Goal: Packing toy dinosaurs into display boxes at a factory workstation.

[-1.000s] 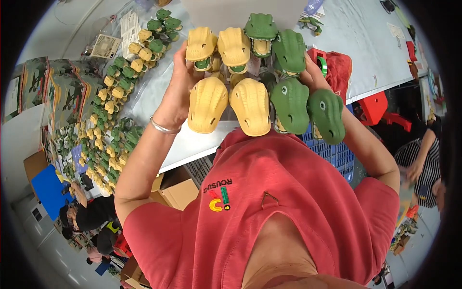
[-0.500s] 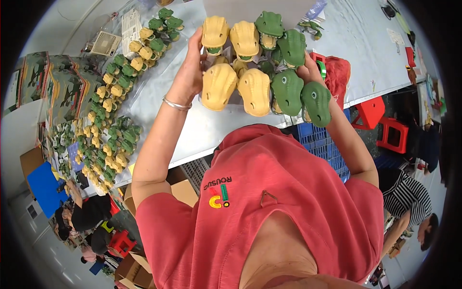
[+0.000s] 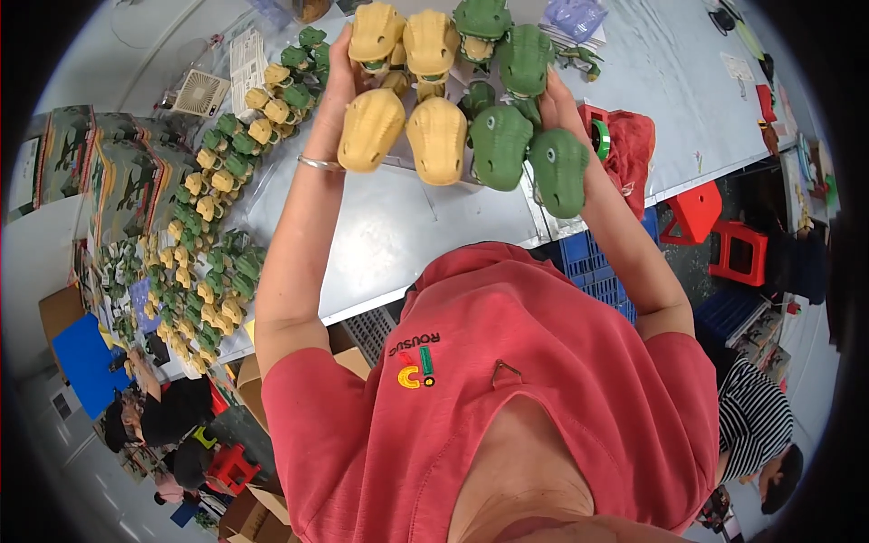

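Note:
Between my two hands I carry a block of several toy dinosaurs with big heads, raised over the far part of the table [image 3: 380, 235]. Yellow dinosaurs [image 3: 371, 131] make up its left side and green dinosaurs [image 3: 501, 149] its right side, in two rows. My left hand [image 3: 339, 95] presses against the outer yellow ones, a bangle on its wrist. On the opposite side my right hand [image 3: 563, 110] grips the outer green ones; its fingers are partly hidden behind them. The toys' lower bodies are mostly out of sight beneath the heads.
Many more yellow and green toy dinosaurs [image 3: 206, 208] stand in a long band on the left. A red bag [image 3: 627, 158] and a green tape roll [image 3: 600, 138] lie right of my hand, with purple plastic packs [image 3: 577, 20] farther back. Red stools [image 3: 740, 252] and co-workers are around.
Both my hands have moved the block of dinosaurs farther away and somewhat left. My grip on it stays the same.

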A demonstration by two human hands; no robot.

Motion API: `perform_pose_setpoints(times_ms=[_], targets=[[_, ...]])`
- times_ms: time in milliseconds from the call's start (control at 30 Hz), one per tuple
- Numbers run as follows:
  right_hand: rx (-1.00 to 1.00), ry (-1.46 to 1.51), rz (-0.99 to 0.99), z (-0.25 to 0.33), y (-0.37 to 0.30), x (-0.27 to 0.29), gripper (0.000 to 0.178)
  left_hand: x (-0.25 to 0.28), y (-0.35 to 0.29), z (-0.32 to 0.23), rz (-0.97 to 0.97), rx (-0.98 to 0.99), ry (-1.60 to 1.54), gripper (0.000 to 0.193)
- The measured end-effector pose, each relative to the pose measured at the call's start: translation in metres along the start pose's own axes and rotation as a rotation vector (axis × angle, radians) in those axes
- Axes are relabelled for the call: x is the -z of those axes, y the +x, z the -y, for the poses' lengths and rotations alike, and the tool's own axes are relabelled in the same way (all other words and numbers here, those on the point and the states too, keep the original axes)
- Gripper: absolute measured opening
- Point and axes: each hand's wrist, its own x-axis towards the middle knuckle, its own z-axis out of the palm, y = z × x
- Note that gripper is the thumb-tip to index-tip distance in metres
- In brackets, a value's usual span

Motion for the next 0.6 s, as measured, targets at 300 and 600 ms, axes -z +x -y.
perform_pose_setpoints(times_ms=[300, 600], targets=[[0.16, 0.015, 0.056, -0.014, 0.035, -0.02, 0.069, 0.024, 0.037, -0.006, 0.029, 0.04, 0.019, 0.064], [0.123, 0.109, -0.052, -0.01, 0.043, -0.045, 0.058, 0.025, 0.053, -0.015, 0.104, -0.272, 0.201, 0.06]])
